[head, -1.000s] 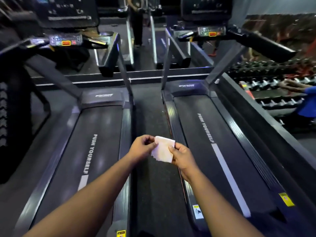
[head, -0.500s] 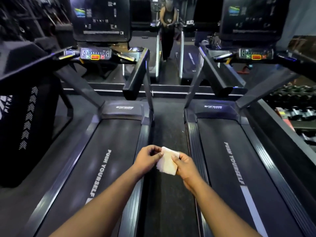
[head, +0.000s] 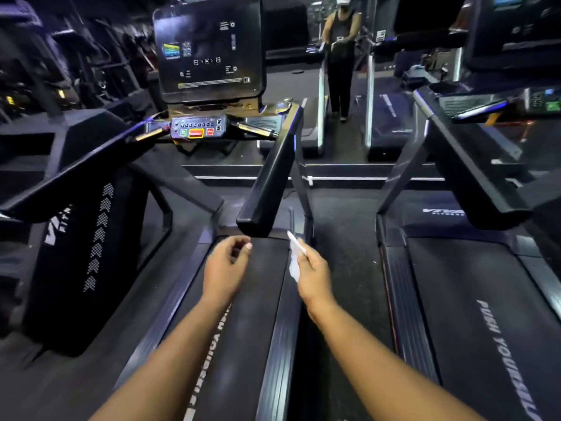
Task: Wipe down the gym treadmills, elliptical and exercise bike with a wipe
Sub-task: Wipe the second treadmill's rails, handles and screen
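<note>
Two black treadmills stand side by side. The left treadmill (head: 243,329) has a dark console screen (head: 209,53) and a button panel (head: 197,129). Its right handrail (head: 273,177) slopes down toward me and ends just above my hands. My right hand (head: 312,275) pinches a white wipe (head: 294,259) over the left treadmill's right side rail. My left hand (head: 226,268) hovers over the belt just below the handrail's end, fingers loosely curled, holding nothing. The right treadmill (head: 473,314) lies at the right.
A mirror at the back shows a standing person (head: 341,56) between two treadmills. A narrow floor strip (head: 343,238) runs between the treadmills. A black machine housing (head: 76,253) with white arrow marks stands at the left. The right treadmill's handrail (head: 464,165) slopes down at the right.
My left hand has let go of the wipe and moved left. The right hand keeps the wipe. The view has tilted up and drawn nearer to the left treadmill's handrail.
</note>
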Action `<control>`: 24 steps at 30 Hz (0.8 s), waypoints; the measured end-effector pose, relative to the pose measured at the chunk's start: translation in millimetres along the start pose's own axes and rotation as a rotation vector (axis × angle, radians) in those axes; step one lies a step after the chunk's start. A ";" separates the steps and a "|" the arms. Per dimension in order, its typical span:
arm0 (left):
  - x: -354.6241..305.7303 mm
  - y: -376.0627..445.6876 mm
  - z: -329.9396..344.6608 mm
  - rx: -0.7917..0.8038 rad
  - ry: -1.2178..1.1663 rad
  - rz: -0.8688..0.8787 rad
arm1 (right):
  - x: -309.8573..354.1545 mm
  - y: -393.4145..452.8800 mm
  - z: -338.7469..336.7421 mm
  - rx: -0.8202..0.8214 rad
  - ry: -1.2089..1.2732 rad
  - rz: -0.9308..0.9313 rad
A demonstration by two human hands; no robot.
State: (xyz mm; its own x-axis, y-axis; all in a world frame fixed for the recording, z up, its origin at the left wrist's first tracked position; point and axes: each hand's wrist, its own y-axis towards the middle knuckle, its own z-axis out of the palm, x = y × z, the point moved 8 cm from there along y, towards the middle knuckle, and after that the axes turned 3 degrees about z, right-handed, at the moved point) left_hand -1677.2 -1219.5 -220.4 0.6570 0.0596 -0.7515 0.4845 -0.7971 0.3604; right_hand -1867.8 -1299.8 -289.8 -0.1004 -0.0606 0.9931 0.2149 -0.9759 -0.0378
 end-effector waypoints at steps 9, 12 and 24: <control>-19.1 118.8 21.9 0.040 0.111 -0.028 | 12.5 35.7 115.4 0.270 -0.153 -0.299; -2.2 129.5 49.6 0.222 0.112 -0.134 | 0.2 62.1 114.8 0.267 -0.119 -0.291; 10.9 132.2 58.4 0.262 0.028 -0.185 | 2.2 90.1 112.3 0.261 -0.132 -0.267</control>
State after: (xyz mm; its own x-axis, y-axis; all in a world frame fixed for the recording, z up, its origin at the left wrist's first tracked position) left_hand -1639.7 -1359.3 -213.2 0.5892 0.2315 -0.7741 0.4345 -0.8985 0.0621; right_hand -1739.5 -1364.3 -278.6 -0.0637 0.2319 0.9706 0.4398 -0.8665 0.2359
